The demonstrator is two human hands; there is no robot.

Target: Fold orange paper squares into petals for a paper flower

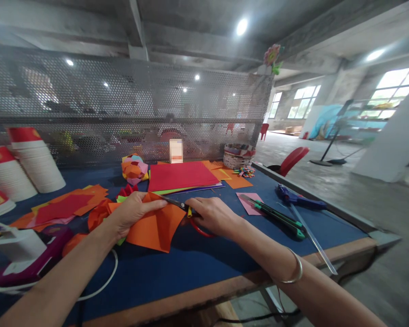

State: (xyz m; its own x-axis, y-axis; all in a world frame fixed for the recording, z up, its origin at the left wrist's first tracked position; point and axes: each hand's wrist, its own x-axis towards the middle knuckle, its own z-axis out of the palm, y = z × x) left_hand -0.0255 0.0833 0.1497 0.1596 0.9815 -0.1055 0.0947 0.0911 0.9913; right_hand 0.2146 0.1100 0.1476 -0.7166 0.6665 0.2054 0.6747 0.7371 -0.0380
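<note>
My left hand [135, 211] is closed on a sheet of orange paper [157, 229], thumb on top near its upper edge. The paper is creased and hangs towards me over the blue table. In my right hand [213, 214] is a pair of scissors [203, 228] with red handles, its blades pointing left at the paper's top edge. Whether the blades are fully closed I cannot tell. Behind the hands lies a stack of red paper [182, 175]. Crumpled orange and red paper [98, 214] sits beside my left wrist.
To the right are a green and black utility knife [279, 217] on pink paper [248, 203] and a blue glue gun [301, 198] with a clear glue stick. Paper cups [37, 163], a purple power strip [51, 245] and a white cable stand left. A woven basket [239, 156] is behind.
</note>
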